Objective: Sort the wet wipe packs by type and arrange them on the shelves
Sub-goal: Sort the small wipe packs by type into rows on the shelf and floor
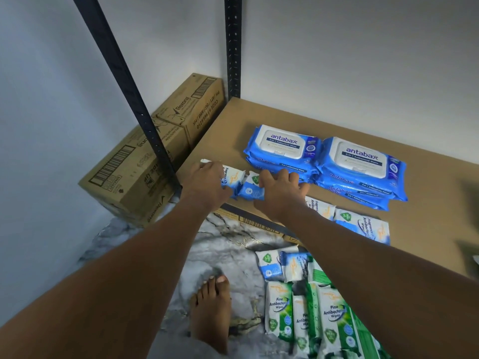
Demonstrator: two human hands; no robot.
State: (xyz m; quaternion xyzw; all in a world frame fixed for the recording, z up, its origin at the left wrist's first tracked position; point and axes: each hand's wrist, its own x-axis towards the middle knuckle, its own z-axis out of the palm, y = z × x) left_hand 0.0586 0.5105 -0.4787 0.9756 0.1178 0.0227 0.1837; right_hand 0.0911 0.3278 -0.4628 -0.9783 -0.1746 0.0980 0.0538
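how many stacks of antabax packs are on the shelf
2: the left antabax stack and the right antabax stack close on its right, both on the shelf; none seems hidden.

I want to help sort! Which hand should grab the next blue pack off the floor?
Probably the right hand. The blue floor packs lie on its side, nearer to it. The left hand holds a pack near the left edge of the shelf, farther from them.

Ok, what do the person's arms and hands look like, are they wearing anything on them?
The left arm and right arm are bare as far as the view shows, with no sleeves. The left hand and right hand are bare too: no gloves, rings, watch or bracelets visible.
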